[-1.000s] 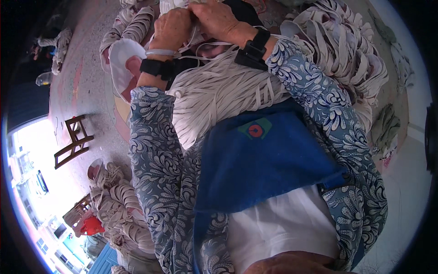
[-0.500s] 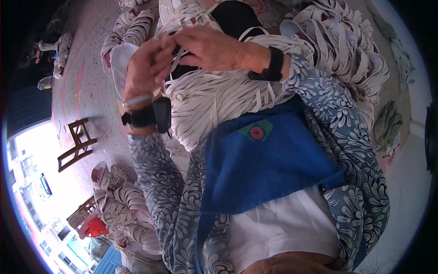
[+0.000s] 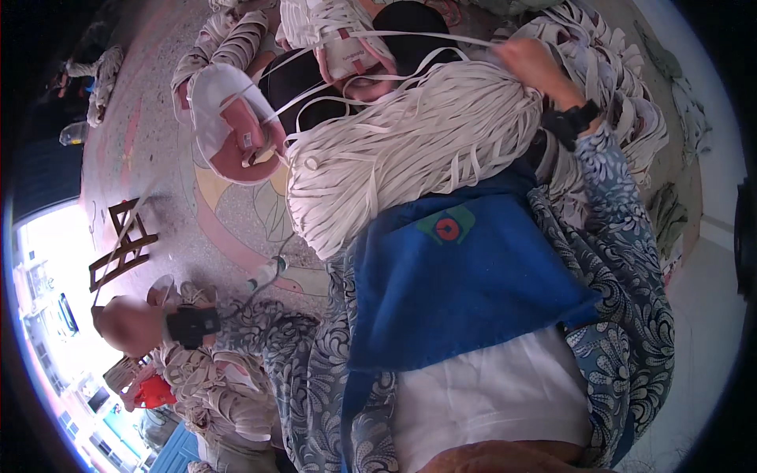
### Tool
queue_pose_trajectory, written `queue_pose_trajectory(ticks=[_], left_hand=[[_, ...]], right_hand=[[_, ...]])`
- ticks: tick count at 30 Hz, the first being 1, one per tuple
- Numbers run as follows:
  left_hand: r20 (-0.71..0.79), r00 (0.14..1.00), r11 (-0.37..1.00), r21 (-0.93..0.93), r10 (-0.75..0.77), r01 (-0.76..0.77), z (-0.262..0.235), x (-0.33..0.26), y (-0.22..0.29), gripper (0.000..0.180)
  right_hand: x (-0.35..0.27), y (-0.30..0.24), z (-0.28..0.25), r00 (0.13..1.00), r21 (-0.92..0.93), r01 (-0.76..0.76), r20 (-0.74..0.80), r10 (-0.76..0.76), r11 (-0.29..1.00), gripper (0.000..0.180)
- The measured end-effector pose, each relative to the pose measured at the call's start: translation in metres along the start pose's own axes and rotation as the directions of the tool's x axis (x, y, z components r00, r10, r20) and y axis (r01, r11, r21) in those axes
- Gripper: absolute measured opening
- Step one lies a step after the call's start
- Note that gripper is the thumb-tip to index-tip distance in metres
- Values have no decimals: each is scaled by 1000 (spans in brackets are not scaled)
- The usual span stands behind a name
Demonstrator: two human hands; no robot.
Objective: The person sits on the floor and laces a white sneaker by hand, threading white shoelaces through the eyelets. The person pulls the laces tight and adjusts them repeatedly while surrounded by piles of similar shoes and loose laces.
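Note:
A thick bundle of off-white shoelaces (image 3: 410,134) lies across my lap, above the blue apron (image 3: 465,268). My right hand (image 3: 540,71) is raised at the bundle's far right end, closed on a pale shoelace (image 3: 410,34) that runs off to the left. Stretched far out to the left, my left hand (image 3: 130,325) is blurred but looks closed; a thin lace reaches it from above. Whether both hands hold the same lace, I cannot tell. Between my dark-clothed knees sits a white shoe upper (image 3: 347,54) with pink lining. Beside it at left is another white-and-pink shoe upper (image 3: 236,126).
Piled shoe uppers (image 3: 599,79) stand at the far right, with more stacks (image 3: 236,47) at the far left and a heap (image 3: 229,386) at the lower left. A small wooden stool (image 3: 124,244) lies on the patterned floor. Near the heap is a red bag (image 3: 154,392).
My hands, close together above the bundle before, have spread wide apart. The left swung out and down to the left, the right moved right, drawing lace out. The shoe uppers are now uncovered.

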State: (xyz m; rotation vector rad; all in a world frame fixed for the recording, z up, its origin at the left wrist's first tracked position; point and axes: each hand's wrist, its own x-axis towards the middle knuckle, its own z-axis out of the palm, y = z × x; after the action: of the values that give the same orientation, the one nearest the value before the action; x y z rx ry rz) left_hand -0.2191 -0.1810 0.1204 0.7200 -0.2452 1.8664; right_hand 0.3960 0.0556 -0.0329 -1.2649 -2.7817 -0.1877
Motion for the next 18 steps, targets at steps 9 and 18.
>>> queue_pose_trajectory(ticks=[9, 18], left_hand=[[-376, 873, 646, 757, 311, 95, -21, -3, -9, 10], [-424, 890, 485, 821, 168, 301, -48, 24, -125, 15]], right_hand=[[-28, 77, 22, 849, 360, -518, 329, 414, 776, 37], [92, -93, -68, 943, 611, 69, -298, 148, 789, 25]])
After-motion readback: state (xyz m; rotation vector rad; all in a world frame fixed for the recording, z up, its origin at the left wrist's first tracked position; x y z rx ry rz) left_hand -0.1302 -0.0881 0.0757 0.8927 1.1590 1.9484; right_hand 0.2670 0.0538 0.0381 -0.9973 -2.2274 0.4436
